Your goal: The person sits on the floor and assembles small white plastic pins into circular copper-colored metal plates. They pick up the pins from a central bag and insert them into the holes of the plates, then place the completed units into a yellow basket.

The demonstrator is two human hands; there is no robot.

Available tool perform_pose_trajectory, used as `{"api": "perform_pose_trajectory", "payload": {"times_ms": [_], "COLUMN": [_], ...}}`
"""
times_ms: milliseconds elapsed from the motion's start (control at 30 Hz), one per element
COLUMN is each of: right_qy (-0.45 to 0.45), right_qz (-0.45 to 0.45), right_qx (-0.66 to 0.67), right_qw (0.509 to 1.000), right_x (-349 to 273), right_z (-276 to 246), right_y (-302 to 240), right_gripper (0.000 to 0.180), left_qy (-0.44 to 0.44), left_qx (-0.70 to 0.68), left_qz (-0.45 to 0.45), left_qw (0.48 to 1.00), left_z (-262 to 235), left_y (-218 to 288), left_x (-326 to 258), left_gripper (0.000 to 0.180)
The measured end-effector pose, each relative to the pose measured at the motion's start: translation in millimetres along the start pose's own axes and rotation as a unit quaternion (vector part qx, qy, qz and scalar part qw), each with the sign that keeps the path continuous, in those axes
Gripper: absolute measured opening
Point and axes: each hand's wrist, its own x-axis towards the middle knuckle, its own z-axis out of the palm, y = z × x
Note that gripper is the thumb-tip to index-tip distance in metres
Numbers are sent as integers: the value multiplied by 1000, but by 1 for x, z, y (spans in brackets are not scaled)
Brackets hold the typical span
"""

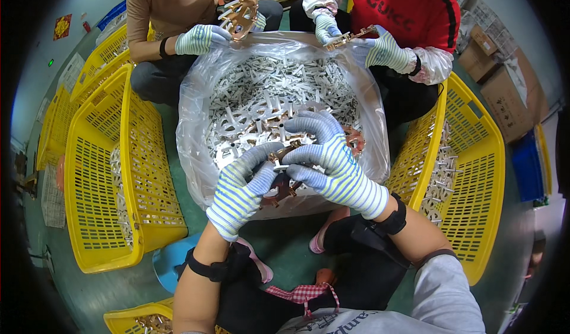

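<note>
My left hand (243, 188) and my right hand (329, 159), both in striped knit gloves, meet over the near rim of a big clear plastic bag (193, 114) full of white plastic frames (267, 105). Together they grip a brown plastic frame with small parts on it (282, 185), the left from below and the right from above. Across the bag, one person's gloved hands hold a brown frame (239, 16). A second person in a red top holds another brown frame (350, 37).
Yellow slotted crates stand at the left (98, 174) and right (475, 174), each holding white frames. Another yellow crate (133, 317) sits at the lower left. A blue stool (169, 263) is by my knees. Cardboard boxes (504, 91) stand at the far right.
</note>
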Motion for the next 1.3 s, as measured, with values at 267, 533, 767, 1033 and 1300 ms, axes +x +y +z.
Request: {"api": "perform_pose_trajectory", "payload": {"times_ms": [267,533,767,1033,1300], "right_qy": [-75,-99,29,-4,55], "right_qz": [-42,-48,-7,98,310], "right_qx": [-109,-32,12,121,269], "right_qw": [990,993,999,988,910], "right_x": [4,-4,5,-3,-11], "right_z": [-6,2,-1,17,4], "right_y": [-7,4,-10,7,62], "right_gripper": [24,31,35,61,40], "left_qy": [31,55,80,0,172], "left_qx": [227,295,107,30,-31], "left_qz": [137,188,48,18,66], "left_qw": [964,935,990,999,982], "left_z": [6,8,5,-9,-43], "left_y": [-3,-9,-7,1,-13], "left_x": [-2,0,6,6,17], "left_gripper": [41,33,32,40,32]}}
